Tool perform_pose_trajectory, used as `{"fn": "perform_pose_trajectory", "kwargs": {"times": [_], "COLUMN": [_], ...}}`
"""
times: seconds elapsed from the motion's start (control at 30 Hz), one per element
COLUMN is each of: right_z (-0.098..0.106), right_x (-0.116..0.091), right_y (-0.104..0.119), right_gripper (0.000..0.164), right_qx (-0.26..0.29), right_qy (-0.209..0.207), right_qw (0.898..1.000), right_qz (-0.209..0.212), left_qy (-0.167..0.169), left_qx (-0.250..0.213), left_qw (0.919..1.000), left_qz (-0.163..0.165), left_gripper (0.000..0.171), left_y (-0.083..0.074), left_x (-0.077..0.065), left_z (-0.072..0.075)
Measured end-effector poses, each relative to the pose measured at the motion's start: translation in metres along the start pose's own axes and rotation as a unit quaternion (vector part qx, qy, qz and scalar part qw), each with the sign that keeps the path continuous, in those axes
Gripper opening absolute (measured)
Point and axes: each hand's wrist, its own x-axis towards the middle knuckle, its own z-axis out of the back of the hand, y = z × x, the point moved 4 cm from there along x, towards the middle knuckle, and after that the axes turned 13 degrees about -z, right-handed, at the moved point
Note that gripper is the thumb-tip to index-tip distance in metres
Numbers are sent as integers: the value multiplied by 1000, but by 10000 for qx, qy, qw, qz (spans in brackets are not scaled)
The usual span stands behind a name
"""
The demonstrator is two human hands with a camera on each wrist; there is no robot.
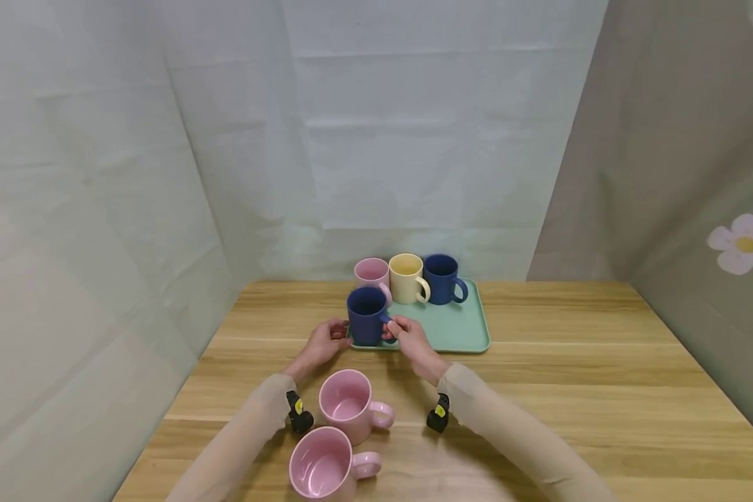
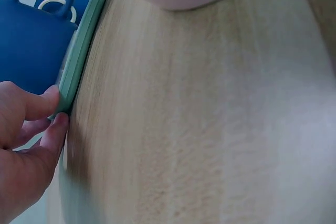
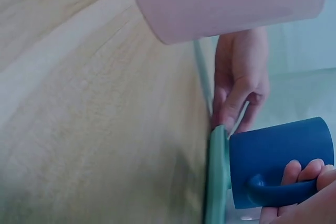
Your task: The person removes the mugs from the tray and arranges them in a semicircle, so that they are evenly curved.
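Observation:
A navy blue mug (image 1: pixel 365 324) stands upright at the front left corner of a mint green tray (image 1: pixel 458 331). My right hand (image 1: pixel 414 341) grips this mug by its handle, fingers curled through it, as the right wrist view shows. At the tray's left front corner, my left hand (image 1: pixel 326 340) pinches the tray rim (image 2: pixel 84 51) between thumb and fingers, close beside the mug. Along the tray's back edge stand a pink mug (image 1: pixel 371 269), a cream mug (image 1: pixel 405 287) and a second navy mug (image 1: pixel 440 286), the pink one partly hidden behind the front mug.
Two more pink mugs, a farther one (image 1: pixel 345 404) and a nearer one (image 1: pixel 322 466), stand on the wooden table (image 1: pixel 565 390) between my forearms, handles to the right. Pale cloth (image 1: pixel 414 139) hangs behind the table and along both sides.

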Motion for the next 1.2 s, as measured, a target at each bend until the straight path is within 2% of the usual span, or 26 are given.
{"fn": "perform_pose_trajectory", "kwargs": {"times": [0.03,0.1,0.17,0.27,0.33,0.5,0.8,1.0,1.2], "right_z": [1,3,6,10,13,21,35,45,50], "right_x": [-2,-10,-14,-19,-20,-31,-50,-59,-65], "right_y": [1,8,10,11,9,9,2,-3,-15], "right_gripper": [21,21,21,21,20,21,23,25,31], "right_qx": [36,138,163,81,-32,-266,-463,-629,-749], "right_qy": [45,186,281,431,515,891,1588,1681,1909], "right_qw": [10000,9997,9994,9985,9974,9930,9850,9816,9763], "right_qz": [8,24,112,328,498,726,491,649,694], "left_qy": [0,51,32,38,-23,-22,71,68,31], "left_qx": [-22,-14,-37,62,134,178,142,61,162], "left_qw": [10000,10000,10000,9999,9999,9997,9998,9999,9999], "left_qz": [-28,-68,-82,-85,-107,-137,-83,-107,19], "left_gripper": [45,44,44,43,43,42,43,43,43], "left_y": [-1,-13,-14,-15,-4,-7,-2,0,1], "left_x": [-1,-4,-4,-3,-1,0,0,2,0], "left_z": [0,1,1,1,0,0,1,1,0]}}
